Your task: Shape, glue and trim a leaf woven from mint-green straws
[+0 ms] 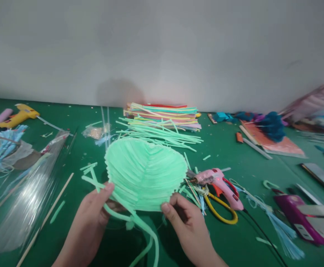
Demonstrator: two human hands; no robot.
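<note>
A mint-green leaf shape [145, 172] made of pipe cleaners is held up above the green table. It has a centre rib, slanting rows and a ruffled edge. My left hand [91, 217] pinches its lower left edge between thumb and fingers. At the lower right edge, my right hand [186, 226] grips it the same way. Loose green pipe cleaners [147, 230] hang down from the underside between both hands. Most of my left fingers are hidden behind the leaf.
Behind it lie piled pipe cleaners [164, 116]. On the right are a pink glue gun [214, 180] with a cord, yellow-handled scissors [223, 213] and a purple device [297, 215]. A yellow glue gun [23, 115], a wooden stick [53, 205] and clear plastic wrap [28, 200] lie left.
</note>
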